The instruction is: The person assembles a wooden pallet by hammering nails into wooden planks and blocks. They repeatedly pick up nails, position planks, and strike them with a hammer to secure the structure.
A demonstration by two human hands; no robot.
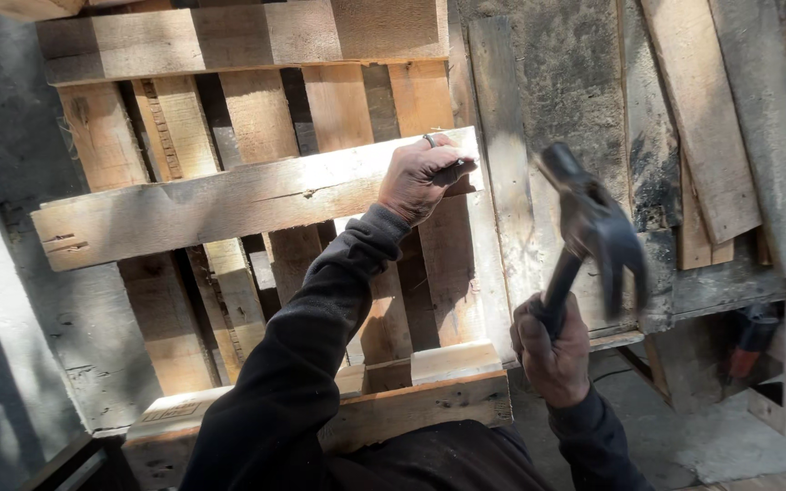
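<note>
no packages, no labels, no signs, no screens in view; only bare weathered wood

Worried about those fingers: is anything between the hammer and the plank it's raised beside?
Only open air. The hammer, in the right hand, is raised beside the plank; the left hand grips the plank's end nearest the hammer.

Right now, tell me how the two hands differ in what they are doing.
The left hand rests on the horizontal wooden slat of the pallet, pinching something small against it; the right hand is closed around a claw hammer. The left hand is reached out and up at the slat; the right hand sits lower, nearer the body, with the hammer head raised. Both wear dark sleeves.
</note>
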